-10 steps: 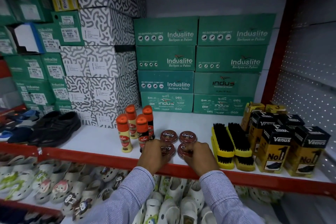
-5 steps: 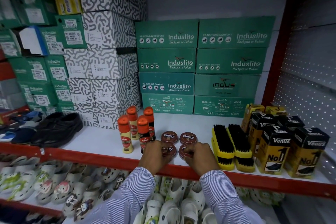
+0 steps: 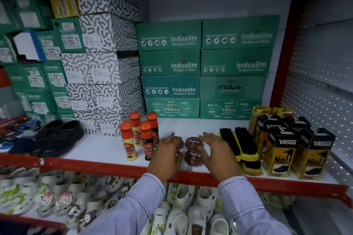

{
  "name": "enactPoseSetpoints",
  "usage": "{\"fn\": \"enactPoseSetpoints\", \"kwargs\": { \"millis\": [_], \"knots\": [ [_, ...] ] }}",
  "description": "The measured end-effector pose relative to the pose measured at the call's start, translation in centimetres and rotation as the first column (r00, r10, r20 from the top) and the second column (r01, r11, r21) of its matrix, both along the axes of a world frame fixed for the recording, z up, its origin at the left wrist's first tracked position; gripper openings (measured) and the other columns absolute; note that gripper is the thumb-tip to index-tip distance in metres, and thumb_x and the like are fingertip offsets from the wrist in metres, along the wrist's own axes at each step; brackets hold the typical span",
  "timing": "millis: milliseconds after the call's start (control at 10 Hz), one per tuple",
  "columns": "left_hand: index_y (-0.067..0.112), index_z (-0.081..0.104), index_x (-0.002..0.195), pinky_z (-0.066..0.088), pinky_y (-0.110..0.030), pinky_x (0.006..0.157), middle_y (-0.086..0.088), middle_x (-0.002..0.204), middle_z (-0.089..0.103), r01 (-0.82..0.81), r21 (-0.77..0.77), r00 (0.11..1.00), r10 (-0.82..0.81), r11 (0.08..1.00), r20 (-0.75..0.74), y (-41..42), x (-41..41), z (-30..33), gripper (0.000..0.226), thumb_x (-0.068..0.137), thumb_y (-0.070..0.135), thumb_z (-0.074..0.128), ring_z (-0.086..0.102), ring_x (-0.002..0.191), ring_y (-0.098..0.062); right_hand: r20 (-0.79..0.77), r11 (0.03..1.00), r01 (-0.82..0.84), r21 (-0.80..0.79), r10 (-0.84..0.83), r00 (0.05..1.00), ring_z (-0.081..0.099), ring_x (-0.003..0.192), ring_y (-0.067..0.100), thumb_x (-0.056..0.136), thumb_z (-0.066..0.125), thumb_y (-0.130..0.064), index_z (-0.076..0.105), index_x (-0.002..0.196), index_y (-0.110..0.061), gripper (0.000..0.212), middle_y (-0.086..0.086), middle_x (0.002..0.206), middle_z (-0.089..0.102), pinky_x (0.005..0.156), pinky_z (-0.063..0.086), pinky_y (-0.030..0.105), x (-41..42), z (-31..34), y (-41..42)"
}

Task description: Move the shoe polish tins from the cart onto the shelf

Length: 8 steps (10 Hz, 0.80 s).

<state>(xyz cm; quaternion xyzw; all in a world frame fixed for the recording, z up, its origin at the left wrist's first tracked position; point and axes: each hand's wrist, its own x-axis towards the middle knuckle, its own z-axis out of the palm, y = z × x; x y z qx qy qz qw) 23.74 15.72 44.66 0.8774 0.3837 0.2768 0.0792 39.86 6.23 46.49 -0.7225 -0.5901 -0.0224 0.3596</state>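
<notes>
Both hands, left hand [image 3: 166, 155] and right hand [image 3: 216, 150], spread wide and empty, flank Cherry tins [image 3: 193, 149] on the shelf [image 3: 99, 149]; Kiwi bottles [image 3: 140, 135] at nine o'clock of them.

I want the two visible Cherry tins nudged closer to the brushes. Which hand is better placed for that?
Left, probably. The left hand sits on the tins' far side from the brushes, so it can push both Cherry tins rightward. The right hand lies open between tins and brushes, blocking.

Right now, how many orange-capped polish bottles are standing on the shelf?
4. Front left bottle, front right bottle, back left bottle, and back right bottle stand clustered just left of the left hand. None seems hidden.
</notes>
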Motion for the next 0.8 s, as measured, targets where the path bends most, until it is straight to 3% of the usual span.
{"fn": "enactPoseSetpoints", "kwargs": {
  "millis": [100, 200, 300, 500, 800],
  "knots": [
    [0.02, 0.042, 0.156, 0.026, -0.034, 0.129, -0.007, 0.167, 0.036, 0.06, 0.04, 0.998, -0.061, 0.997, 0.013, -1.7, 2.5, 0.6, 0.062, 0.094, 0.013, 0.052, 0.034, 0.154, -0.025, 0.067, 0.995, 0.089, 0.047, -0.092, 0.993, 0.035, 0.151, 0.019, 0.101, 0.051, -0.014, 0.053, 0.147, -0.017, 0.046, 0.001, 0.158, 0.046, 0.122, 0.02, 0.024, 2.6, 0.6, -1.9],
    [0.02, 0.033, 0.16, 0.021, -0.032, 0.13, -0.002, 0.17, 0.028, 0.197, 0.063, 0.98, -0.196, 0.978, -0.024, -3.5, 5.9, 0.7, 0.065, 0.098, 0.009, 0.045, 0.025, 0.159, -0.021, 0.111, 0.987, 0.162, -0.021, -0.158, 0.981, 0.027, 0.154, 0.018, 0.1, 0.045, -0.007, 0.043, 0.153, -0.015, 0.053, 0.001, 0.163, 0.037, 0.124, 0.02, 0.025, 5.5, 0.6, -3.8],
    [0.021, 0.029, 0.162, 0.027, -0.037, 0.13, 0.002, 0.172, 0.024, 0.283, 0.012, 0.955, -0.28, 0.959, -0.096, -4.7, 9.0, 0.3, 0.071, 0.096, -0.002, 0.044, 0.017, 0.161, -0.018, 0.133, 0.971, 0.183, -0.151, -0.163, 0.978, 0.021, 0.156, 0.016, 0.098, 0.046, -0.005, 0.037, 0.156, -0.016, 0.059, 0.0, 0.166, 0.031, 0.124, 0.026, 0.029, 7.7, 0.0, -5.5],
    [0.015, 0.042, 0.156, 0.02, -0.018, 0.123, -0.001, 0.167, 0.037, 0.298, -0.048, 0.946, -0.302, 0.953, -0.118, -5.7, 11.0, -0.4, 0.077, 0.082, -0.008, 0.042, 0.03, 0.158, -0.017, 0.121, 0.956, 0.131, -0.262, -0.103, 0.987, 0.02, 0.157, 0.016, 0.1, 0.049, -0.012, 0.032, 0.157, -0.014, 0.059, 0.001, 0.167, 0.029, 0.123, 0.031, 0.031, 9.4, -0.7, -6.6],
    [0.016, 0.042, 0.156, 0.027, -0.025, 0.126, -0.002, 0.167, 0.037, 0.25, -0.066, 0.956, -0.257, 0.966, -0.139, -7.0, 11.0, 0.3, 0.075, 0.084, -0.006, 0.045, 0.034, 0.156, -0.018, 0.133, 0.961, 0.089, -0.263, -0.055, 0.99, 0.019, 0.157, 0.018, 0.101, 0.047, -0.013, 0.031, 0.157, -0.013, 0.059, 0.001, 0.167, 0.027, 0.125, 0.03, 0.036, 10.3, -0.8, -6.6]
  ]
}}
